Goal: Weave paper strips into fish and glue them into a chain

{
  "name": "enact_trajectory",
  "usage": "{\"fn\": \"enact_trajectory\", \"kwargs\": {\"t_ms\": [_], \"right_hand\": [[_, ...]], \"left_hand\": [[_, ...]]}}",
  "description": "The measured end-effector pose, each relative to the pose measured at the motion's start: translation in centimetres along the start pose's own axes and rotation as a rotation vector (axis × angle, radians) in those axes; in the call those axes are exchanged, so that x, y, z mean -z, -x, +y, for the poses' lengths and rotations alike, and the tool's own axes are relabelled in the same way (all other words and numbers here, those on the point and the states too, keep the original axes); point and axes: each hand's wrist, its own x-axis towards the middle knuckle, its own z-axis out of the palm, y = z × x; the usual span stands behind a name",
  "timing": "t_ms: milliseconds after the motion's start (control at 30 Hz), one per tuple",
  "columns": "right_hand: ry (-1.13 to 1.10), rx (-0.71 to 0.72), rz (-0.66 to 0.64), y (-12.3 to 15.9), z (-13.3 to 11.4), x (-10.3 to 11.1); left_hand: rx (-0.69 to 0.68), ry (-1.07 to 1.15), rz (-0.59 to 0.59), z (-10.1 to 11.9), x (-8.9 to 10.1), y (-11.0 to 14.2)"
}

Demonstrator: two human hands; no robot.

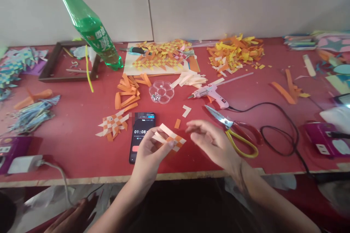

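Note:
My left hand [150, 152] pinches a small woven piece of orange and cream paper strips [170, 137] above the table's front edge. My right hand [212, 142] hovers just right of it, fingers spread and holding nothing, slightly blurred. Under the woven piece lies a black phone [139, 133] showing a timer. A second woven orange and cream piece [113, 124] lies left of the phone. Loose strip bits [186, 110] rest beyond my hands.
Scissors with red and yellow handles [237, 133] and a pink glue gun [210, 94] with its black cord lie at right. A green bottle [89, 25], a clear bead box [161, 92], orange strips [127, 93] and scrap piles [235, 52] sit further back. Another person's hand [72, 216] shows at bottom left.

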Motion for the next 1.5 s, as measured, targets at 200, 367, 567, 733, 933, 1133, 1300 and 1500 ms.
{"fn": "enact_trajectory", "kwargs": {"t_ms": [200,367,567,733,933,1133,1300,1500], "right_hand": [[-0.101,-0.124,-0.188,0.6,-1.0,-1.0],[-0.25,-0.156,-0.16,0.5,-0.8,-0.9],[-0.176,-0.177,-0.154,0.8,-1.0,-1.1],[-0.149,-0.124,-0.137,1.2,-1.0,-1.3],[-0.087,-0.034,-0.072,1.5,-0.4,-1.5],[-0.087,-0.046,-0.004,1.4,-0.4,-1.5],[0.019,0.014,-0.055,1.6,-0.2,-0.6],[0.031,0.107,-0.064,1.9,0.5,-0.7]], "left_hand": [[-0.002,0.013,-0.096,-0.4,-0.2,-0.1],[0.08,-0.042,-0.155,0.1,-0.5,0.4],[0.144,-0.123,-0.163,0.4,-1.0,1.0],[0.08,-0.148,-0.13,0.3,-0.7,0.6],[0.103,-0.079,-0.051,0.6,-0.7,0.3],[0.081,-0.022,-0.108,-0.2,-0.3,-0.2],[0.062,-0.068,-0.071,-0.5,-0.3,-0.3],[0.086,-0.093,-0.06,-0.2,-0.7,-0.2]]}}
